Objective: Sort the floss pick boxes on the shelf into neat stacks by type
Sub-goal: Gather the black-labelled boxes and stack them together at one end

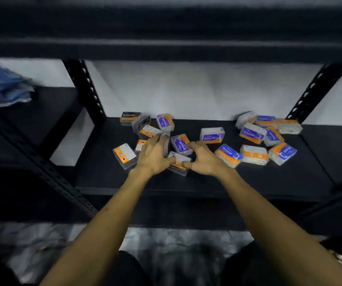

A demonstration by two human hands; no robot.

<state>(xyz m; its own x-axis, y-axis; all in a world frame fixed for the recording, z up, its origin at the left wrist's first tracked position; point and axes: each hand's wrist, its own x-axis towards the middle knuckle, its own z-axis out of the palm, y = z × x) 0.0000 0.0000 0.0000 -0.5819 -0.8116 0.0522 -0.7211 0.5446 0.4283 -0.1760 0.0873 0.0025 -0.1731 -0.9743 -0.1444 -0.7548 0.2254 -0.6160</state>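
Several clear floss pick boxes with orange and blue labels lie scattered on the black shelf [207, 178]. A left cluster [145, 129] includes a black-labelled box [129, 117]. A right cluster [267, 135] holds blue "Round" boxes, one of them nearer the middle [229, 154]. My left hand [154, 155] reaches into the left cluster, fingers curled around a clear box standing on edge [167, 144]. My right hand [204, 159] hovers with fingers spread, fingertips by a blue "Smooth" box [180, 144]. Both thumbs touch an orange-and-white box [178, 163] lying between the hands.
Black perforated uprights [87, 89] [314, 93] frame the bay, and an upper shelf [170, 48] hangs overhead. Folded blue cloth [5, 85] lies on the neighbouring shelf at left. Another "Smooth" box [212, 135] sits behind my right hand.
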